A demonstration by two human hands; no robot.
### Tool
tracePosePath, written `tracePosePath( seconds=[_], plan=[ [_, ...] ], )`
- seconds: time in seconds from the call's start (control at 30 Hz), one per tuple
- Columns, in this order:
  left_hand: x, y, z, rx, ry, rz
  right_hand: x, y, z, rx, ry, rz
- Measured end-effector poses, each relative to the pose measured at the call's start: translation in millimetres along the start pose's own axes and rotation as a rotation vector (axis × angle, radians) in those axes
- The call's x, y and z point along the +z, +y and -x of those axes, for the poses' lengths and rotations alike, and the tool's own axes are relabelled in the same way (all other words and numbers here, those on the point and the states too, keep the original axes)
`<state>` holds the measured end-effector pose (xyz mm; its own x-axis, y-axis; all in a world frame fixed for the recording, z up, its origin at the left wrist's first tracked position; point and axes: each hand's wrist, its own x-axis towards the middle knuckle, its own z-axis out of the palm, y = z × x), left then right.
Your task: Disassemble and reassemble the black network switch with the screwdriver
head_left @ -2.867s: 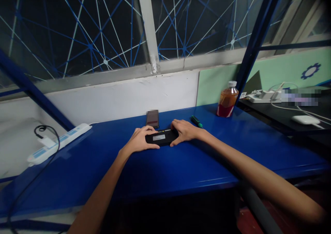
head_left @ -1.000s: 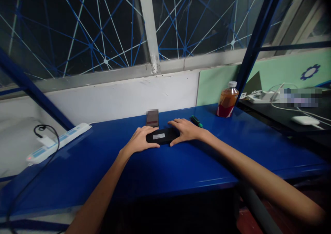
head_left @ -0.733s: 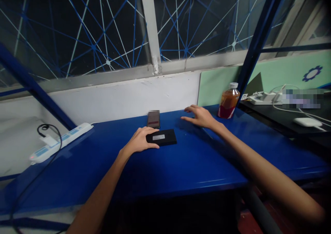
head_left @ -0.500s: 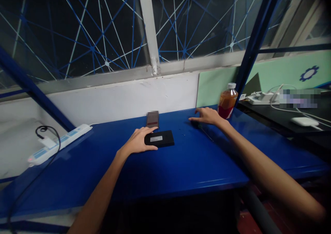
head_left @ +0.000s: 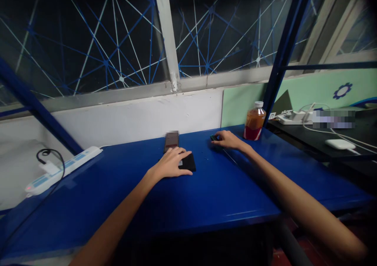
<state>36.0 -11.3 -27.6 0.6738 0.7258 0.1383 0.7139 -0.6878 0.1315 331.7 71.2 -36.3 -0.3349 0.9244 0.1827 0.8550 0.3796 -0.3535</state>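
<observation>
My left hand (head_left: 173, 162) lies over a flat black rectangular box (head_left: 188, 164) on the desk. Its fingers rest across the top and its thumb runs along the near edge, covering most of the box's pale label. Further right, my right hand (head_left: 228, 139) has its fingers closed around the dark green handle of a screwdriver (head_left: 214, 138). The thin metal shaft points back toward me, low over the desktop. Tiny bits, perhaps screws (head_left: 207, 159), lie between the two hands. Behind the box, a phone (head_left: 171, 141) leans against the white wall.
The blue desk (head_left: 206, 199) reaches the window wall. A drink bottle (head_left: 255, 121) stands at the back right. On the left lies a white power strip (head_left: 64, 171) with a black cable. A black side table (head_left: 309, 137) carries chargers and white cables.
My left hand has slid rightward over the box and now hides more of its label. My right hand has come down onto the screwdriver's handle and closed on it.
</observation>
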Motion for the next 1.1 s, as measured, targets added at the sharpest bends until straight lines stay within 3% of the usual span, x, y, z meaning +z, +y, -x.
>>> tracePosePath(
  seconds=[0.1,0.17,0.37,0.83,1.1],
  plan=[
    [4.6,0.9,-8.6,0.021,-0.038,0.059,-9.4,-7.8,2.4,-0.017,0.199,-0.214],
    [10.2,0.6,-10.0,0.017,0.011,0.076,-13.7,-14.3,6.0,-0.009,0.274,-0.389],
    [20.3,-0.6,-7.5,0.031,0.096,0.096,-11.0,-34.9,17.9,0.005,0.367,-0.655],
    [20.3,-1.2,-6.6,-0.006,0.109,0.148,-12.2,-49.1,25.4,0.001,0.42,-0.71],
    [21.3,-0.3,-7.8,0.009,0.129,0.115,-6.1,-60.6,30.0,-0.124,0.411,-0.562]
  ],
)
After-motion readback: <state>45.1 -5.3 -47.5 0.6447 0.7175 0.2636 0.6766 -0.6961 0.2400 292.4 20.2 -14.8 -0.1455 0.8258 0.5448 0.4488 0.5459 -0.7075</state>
